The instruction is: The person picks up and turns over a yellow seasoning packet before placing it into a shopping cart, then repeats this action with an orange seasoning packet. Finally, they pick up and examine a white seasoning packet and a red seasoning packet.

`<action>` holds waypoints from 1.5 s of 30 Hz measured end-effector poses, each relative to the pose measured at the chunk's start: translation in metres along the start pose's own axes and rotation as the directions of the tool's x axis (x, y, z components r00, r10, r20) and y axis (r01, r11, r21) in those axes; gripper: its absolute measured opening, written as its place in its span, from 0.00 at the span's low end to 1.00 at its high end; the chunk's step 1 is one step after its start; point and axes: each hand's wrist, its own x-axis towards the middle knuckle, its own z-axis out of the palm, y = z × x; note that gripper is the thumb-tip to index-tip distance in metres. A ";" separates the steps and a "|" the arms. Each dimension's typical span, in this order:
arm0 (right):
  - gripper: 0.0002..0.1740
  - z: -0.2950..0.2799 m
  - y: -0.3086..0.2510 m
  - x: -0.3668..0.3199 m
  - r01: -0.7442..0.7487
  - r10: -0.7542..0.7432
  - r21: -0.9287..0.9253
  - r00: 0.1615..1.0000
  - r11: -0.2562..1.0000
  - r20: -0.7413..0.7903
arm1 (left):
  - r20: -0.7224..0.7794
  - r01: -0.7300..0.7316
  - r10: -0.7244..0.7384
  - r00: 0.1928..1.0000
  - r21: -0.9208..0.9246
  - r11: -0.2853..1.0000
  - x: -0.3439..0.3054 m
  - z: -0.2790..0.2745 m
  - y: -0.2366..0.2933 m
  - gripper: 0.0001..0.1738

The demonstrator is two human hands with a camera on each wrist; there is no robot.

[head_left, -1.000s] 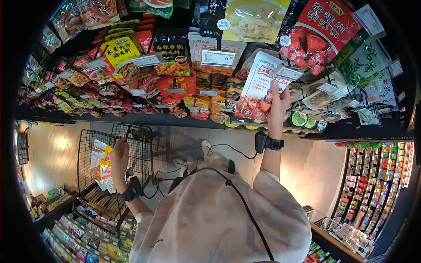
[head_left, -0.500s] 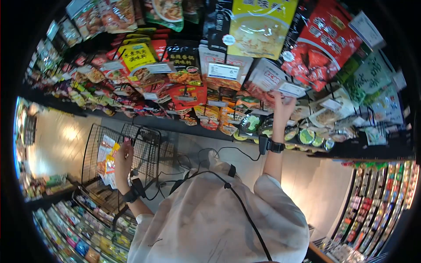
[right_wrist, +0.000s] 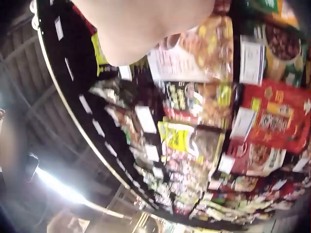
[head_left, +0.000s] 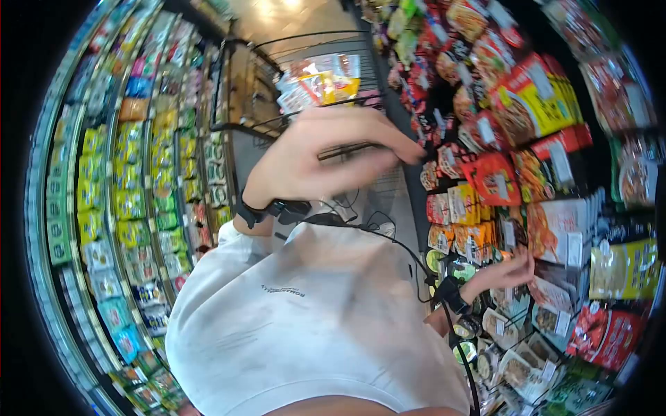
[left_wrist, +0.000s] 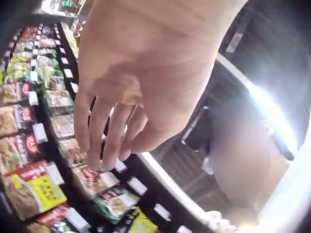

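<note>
White film, dish printed in orange: one food pouch (head_left: 551, 225), hung on the rack (head_left: 392, 97) to the person's right, a price tag (head_left: 574, 249) on its face, its long axis running outward from the body. Just beside it, a white-and-red pouch (head_left: 551, 295), hung at a tilt.

Right hand (head_left: 501, 272): much the nearer of the two. Arm stretched sideways; fingertips lie where these two pouches meet, so both sit directly outward of the hand. Whether the fingers touch, pinch or merely hang by the film, I cannot tell; the tips are small and blurred.

Left hand (head_left: 298, 149): raised before the body, well apart from the white pouches; fingers loosely bent, thumb clear of them, nothing in its grasp.

Shopping cart (head_left: 222, 127), black wire, ahead of the person past the left hand: contains a yellow packet (head_left: 340, 87) among paler ones.

Further stock, outward of the white pair: yellow pouch (head_left: 628, 270); red pouch (head_left: 605, 336).

Opposite, on the person's left: rows of yellow-green packets (head_left: 128, 204).

Worn: white shirt (head_left: 298, 319); dark strap (head_left: 454, 295) on the right wrist.
</note>
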 end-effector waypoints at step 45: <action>0.33 0.630 0.031 -0.529 0.379 0.241 -0.200 -0.064 0.903 0.968 | -0.766 0.727 -0.608 0.212 -0.292 0.622 -0.224 -0.317 -0.184 0.17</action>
